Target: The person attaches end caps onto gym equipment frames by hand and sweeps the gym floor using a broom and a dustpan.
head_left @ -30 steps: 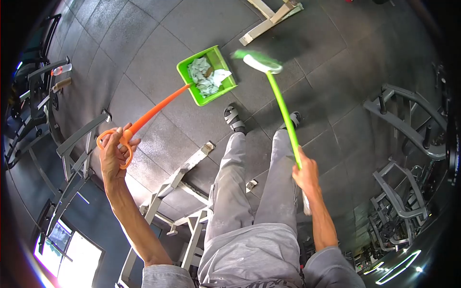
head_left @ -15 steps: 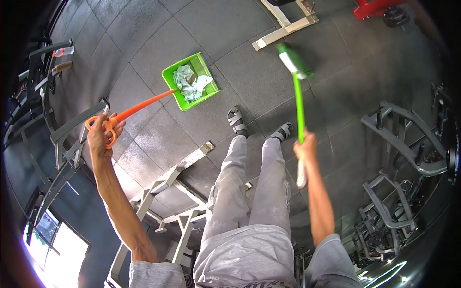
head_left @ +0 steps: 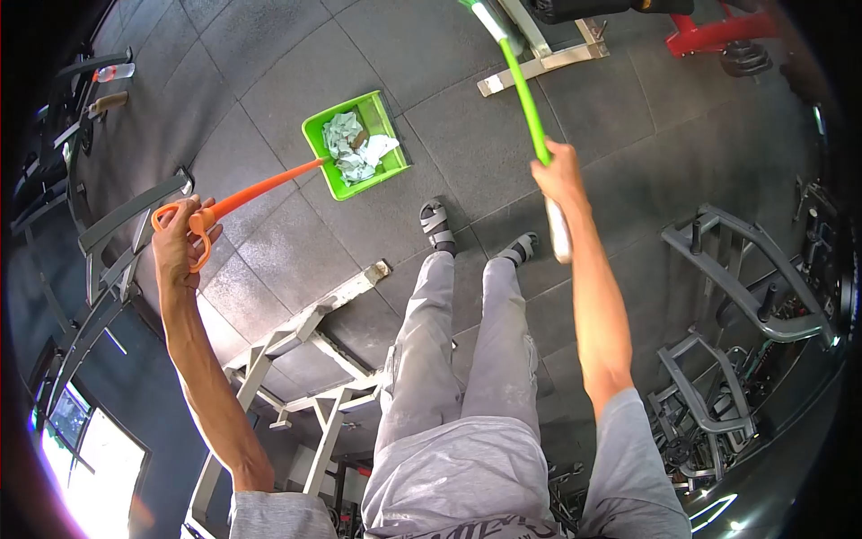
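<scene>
My left hand (head_left: 184,235) is closed on the orange handle (head_left: 260,192) of a green dustpan (head_left: 392,167), which sits on the dark tiled floor to the left of my feet's line. Crumpled pale paper (head_left: 352,148) and a small brown piece lie in the pan. My right hand (head_left: 561,175) grips the green pole of a brush (head_left: 526,99), with the pole's white end showing below my fist. The brush head reaches the top edge of the view, beside a metal frame's foot, and its bristles are partly cut off.
A pale metal frame (head_left: 314,316) stands left of my legs. Another frame's foot (head_left: 544,70) and a red machine (head_left: 709,34) are at the top. Grey racks (head_left: 754,269) stand at the right. A bottle (head_left: 114,73) rests on equipment at the upper left.
My right hand has moved up and away from my body, carrying the brush head from right of the pan to the top edge. My left hand and the dustpan have shifted a little left.
</scene>
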Available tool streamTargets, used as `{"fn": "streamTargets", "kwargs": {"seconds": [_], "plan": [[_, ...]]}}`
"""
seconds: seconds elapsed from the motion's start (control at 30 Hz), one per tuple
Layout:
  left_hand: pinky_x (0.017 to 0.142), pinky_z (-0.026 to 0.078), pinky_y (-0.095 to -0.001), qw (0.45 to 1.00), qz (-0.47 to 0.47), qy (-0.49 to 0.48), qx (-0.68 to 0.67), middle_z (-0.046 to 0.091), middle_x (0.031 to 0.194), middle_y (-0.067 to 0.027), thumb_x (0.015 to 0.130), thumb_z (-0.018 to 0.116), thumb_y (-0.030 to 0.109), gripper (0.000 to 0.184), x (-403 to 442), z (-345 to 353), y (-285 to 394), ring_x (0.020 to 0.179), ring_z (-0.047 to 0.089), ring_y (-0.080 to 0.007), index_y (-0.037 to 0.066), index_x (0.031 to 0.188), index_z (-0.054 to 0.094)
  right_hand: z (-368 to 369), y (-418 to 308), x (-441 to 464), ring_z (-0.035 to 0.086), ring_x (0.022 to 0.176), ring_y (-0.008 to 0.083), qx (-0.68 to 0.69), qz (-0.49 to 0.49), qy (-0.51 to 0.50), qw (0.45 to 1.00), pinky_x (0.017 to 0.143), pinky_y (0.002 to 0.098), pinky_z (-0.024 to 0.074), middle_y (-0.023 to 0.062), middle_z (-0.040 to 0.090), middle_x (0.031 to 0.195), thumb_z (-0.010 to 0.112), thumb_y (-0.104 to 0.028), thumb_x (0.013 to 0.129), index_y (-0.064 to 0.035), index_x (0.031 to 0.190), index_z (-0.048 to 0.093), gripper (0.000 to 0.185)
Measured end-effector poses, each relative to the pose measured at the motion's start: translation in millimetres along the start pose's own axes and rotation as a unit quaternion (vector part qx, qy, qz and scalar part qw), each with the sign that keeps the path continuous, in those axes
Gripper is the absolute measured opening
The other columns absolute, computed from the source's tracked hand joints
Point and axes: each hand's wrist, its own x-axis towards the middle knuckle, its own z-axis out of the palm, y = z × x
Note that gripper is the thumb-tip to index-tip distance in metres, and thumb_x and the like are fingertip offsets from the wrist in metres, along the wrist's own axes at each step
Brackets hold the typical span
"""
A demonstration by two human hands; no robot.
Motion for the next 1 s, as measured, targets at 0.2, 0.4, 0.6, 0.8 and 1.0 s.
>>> {"fn": "streamTargets", "kwargs": {"seconds": [0.2, 0.4, 0.6, 0.8, 1.0], "plan": [[0.064, 0.062, -0.0326, 0.999, 0.015, 0.023, -0.019, 0.063, 0.101, -0.0261, 0.083, 0.067, 0.018, 0.027, -0.8, 7.6, 1.5, 0.092, 0.066, -0.0305, -0.002, 0.098, 0.056, 35.2, -36.7, -73.4, 0.066, 0.074, 0.0196, 0.119, 0.072, -0.1, 0.985, 0.064, 0.0319, 0.0503, 0.0201, 0.067, 0.084, 0.065, -0.002, 0.071, 0.0045, 0.113, 0.06, 0.043], [0.064, 0.062, -0.0322, 1.0, 0.022, 0.022, -0.008, 0.063, 0.102, -0.027, 0.083, 0.067, 0.017, 0.027, -2.2, 4.3, 3.6, 0.093, 0.067, -0.03, -0.002, 0.099, 0.055, -26.1, -66.6, -126.1, 0.065, 0.089, 0.0171, 0.143, 0.01, -0.042, 0.989, 0.075, 0.028, 0.0496, 0.0225, 0.067, 0.102, 0.06, 0.005, 0.074, 0.0081, 0.122, 0.053, 0.049], [0.071, 0.061, -0.0326, 1.0, 0.011, 0.005, -0.002, 0.063, 0.102, -0.023, 0.084, 0.066, 0.017, 0.029, -3.2, 5.8, 4.6, 0.099, 0.064, -0.0298, -0.001, 0.102, 0.052, 18.9, -45.2, -23.8, 0.048, 0.041, 0.0107, 0.195, 0.154, -0.028, 0.968, 0.035, 0.0286, 0.0372, 0.002, 0.053, 0.055, 0.063, 0.0, 0.077, 0.0021, 0.113, 0.062, 0.036], [0.068, 0.061, -0.0321, 1.0, 0.011, 0.006, 0.018, 0.063, 0.104, -0.0239, 0.085, 0.065, 0.017, 0.029, -7.8, 14.0, 8.3, 0.095, 0.066, -0.0292, -0.001, 0.103, 0.053, 74.2, -55.2, -156.4, 0.049, 0.04, 0.009, 0.297, 0.17, -0.166, 0.925, 0.033, 0.0264, 0.0364, 0.002, 0.056, 0.06, 0.06, 0.005, 0.078, -0.0037, 0.128, 0.053, 0.052], [0.068, 0.061, -0.0329, 1.0, 0.011, 0.011, -0.003, 0.063, 0.104, -0.0246, 0.085, 0.065, 0.018, 0.029, -9.6, 6.7, 4.4, 0.096, 0.065, -0.0296, -0.001, 0.103, 0.053, 19.2, -78.4, -254.8, 0.064, 0.085, 0.017, 0.205, 0.125, -0.128, 0.962, 0.074, 0.0277, 0.0495, 0.0185, 0.067, 0.098, 0.061, 0.004, 0.078, 0.0037, 0.127, 0.051, 0.051]]}}
